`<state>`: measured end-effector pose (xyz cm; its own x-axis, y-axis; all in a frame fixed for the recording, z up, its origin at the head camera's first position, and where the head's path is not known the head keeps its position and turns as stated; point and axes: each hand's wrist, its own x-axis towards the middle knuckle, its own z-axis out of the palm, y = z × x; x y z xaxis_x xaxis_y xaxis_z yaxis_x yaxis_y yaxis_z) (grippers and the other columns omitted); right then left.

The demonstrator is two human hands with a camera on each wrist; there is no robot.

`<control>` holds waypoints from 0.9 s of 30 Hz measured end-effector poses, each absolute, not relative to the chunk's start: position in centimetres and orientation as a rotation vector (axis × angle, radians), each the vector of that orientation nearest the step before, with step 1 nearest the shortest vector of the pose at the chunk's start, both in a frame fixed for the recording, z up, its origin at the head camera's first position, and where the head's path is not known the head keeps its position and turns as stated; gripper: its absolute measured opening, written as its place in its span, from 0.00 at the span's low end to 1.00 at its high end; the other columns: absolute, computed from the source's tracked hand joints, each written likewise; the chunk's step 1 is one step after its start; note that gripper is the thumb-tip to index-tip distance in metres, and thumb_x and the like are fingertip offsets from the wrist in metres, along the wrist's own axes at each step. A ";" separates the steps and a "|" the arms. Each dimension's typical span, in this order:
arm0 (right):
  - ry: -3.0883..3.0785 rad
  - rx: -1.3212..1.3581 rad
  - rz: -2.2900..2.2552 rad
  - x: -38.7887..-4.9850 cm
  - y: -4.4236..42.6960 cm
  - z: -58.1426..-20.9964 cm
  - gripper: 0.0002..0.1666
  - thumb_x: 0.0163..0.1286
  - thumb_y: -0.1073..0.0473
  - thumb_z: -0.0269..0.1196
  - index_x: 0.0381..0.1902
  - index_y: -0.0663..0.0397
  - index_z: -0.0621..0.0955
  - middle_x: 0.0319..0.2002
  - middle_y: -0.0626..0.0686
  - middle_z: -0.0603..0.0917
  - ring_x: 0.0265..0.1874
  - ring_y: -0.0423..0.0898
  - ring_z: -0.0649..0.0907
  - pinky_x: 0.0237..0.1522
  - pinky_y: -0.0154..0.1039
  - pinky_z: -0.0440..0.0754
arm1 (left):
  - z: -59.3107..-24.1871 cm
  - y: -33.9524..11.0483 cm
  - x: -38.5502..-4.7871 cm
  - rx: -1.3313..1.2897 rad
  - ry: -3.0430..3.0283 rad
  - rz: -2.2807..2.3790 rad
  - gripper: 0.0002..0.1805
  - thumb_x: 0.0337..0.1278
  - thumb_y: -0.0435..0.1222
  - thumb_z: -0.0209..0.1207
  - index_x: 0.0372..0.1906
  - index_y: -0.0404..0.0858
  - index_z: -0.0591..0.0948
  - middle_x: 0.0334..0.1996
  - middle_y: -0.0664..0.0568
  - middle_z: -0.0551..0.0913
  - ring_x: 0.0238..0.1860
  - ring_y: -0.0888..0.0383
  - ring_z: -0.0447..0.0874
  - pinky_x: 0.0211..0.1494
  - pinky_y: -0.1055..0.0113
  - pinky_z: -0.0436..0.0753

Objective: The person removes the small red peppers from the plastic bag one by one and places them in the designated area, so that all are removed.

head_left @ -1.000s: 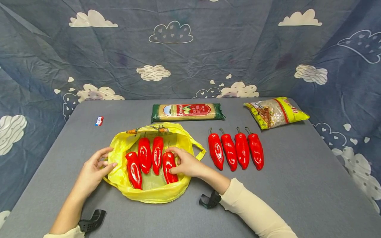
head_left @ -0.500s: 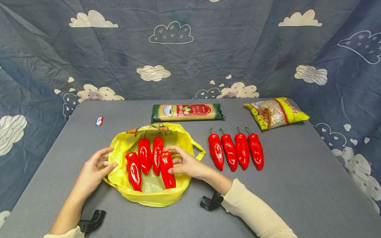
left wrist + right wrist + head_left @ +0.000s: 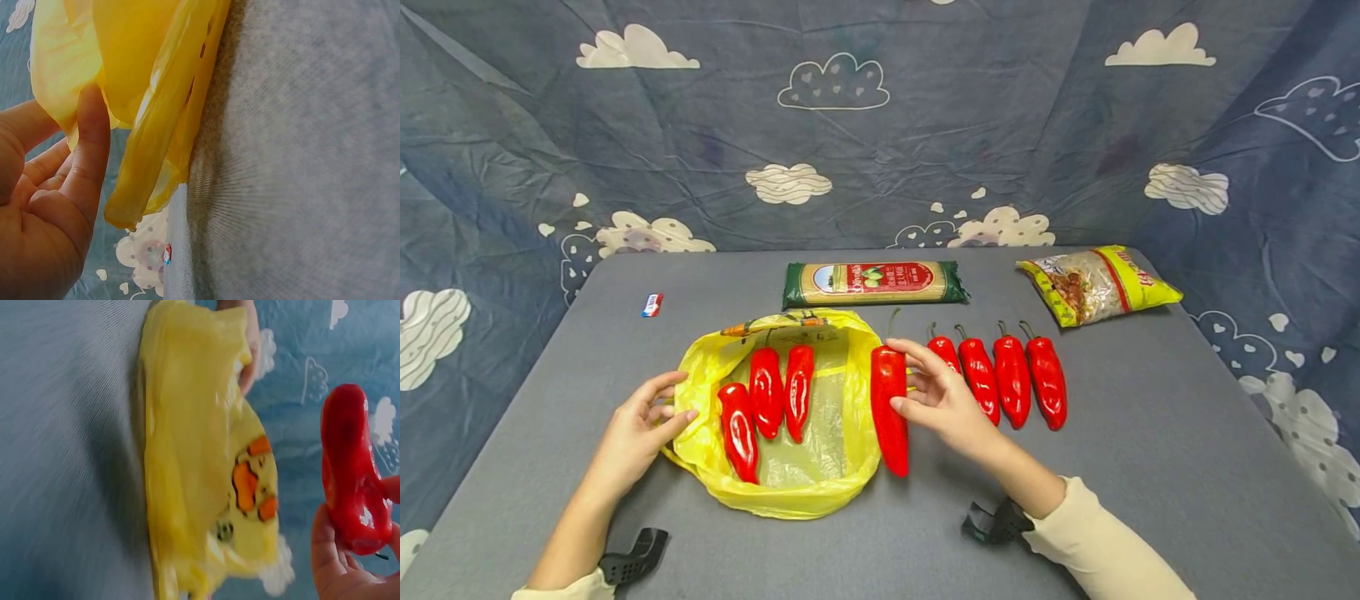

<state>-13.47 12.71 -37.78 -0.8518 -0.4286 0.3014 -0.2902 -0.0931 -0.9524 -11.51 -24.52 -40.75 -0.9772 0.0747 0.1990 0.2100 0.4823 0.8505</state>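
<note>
The right hand (image 3: 951, 408) pinches a red pepper (image 3: 889, 417) near its stem end, at the right rim of the yellow bag (image 3: 775, 500). In the right wrist view that pepper (image 3: 351, 469) is held between thumb and fingers, above table level beside the bag (image 3: 187, 437). Three red peppers lie inside the open bag, one of them (image 3: 739, 433) at the left. The left hand (image 3: 638, 429) holds the bag's left rim; in the left wrist view its thumb and fingers (image 3: 92, 125) pinch the yellow plastic (image 3: 134, 56).
Several red peppers (image 3: 1012, 383) stand in a row right of the bag, the leftmost partly behind the right hand. A pasta pack (image 3: 880, 283) lies at the back, a yellow food packet (image 3: 1097, 285) at the back right, and a small red-and-blue item (image 3: 652, 305) at the back left.
The right hand has lifted a pepper out of the bag and moved right, past the bag's rim. Three peppers now lie in the bag. The left hand has stayed at the left rim.
</note>
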 end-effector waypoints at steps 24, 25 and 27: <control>2.371 -0.489 -1.652 -8.6 23.2 -41.4 0.37 0.55 0.67 0.65 0.61 0.58 0.65 0.41 0.62 0.65 0.22 0.44 0.79 0.23 0.34 0.75 | -40.9 -24.6 -11.5 -0.251 -2.584 -1.486 0.26 0.51 0.27 0.60 0.57 0.31 0.68 0.44 0.43 0.71 0.31 0.70 0.74 0.26 0.75 0.75; 2.391 -0.501 -1.639 -8.6 23.2 -41.4 0.36 0.54 0.68 0.65 0.61 0.58 0.65 0.40 0.61 0.65 0.21 0.42 0.78 0.22 0.34 0.75 | -40.9 -24.6 -11.5 -0.249 -2.586 -1.485 0.26 0.51 0.27 0.60 0.57 0.31 0.67 0.44 0.42 0.71 0.31 0.70 0.74 0.26 0.75 0.75; 2.438 -0.516 -1.595 -8.7 23.1 -41.3 0.36 0.54 0.68 0.66 0.60 0.58 0.66 0.37 0.61 0.66 0.17 0.39 0.74 0.20 0.33 0.73 | -40.9 -24.6 -11.5 -0.248 -2.590 -1.486 0.26 0.51 0.27 0.60 0.57 0.31 0.67 0.44 0.42 0.71 0.32 0.70 0.74 0.26 0.75 0.75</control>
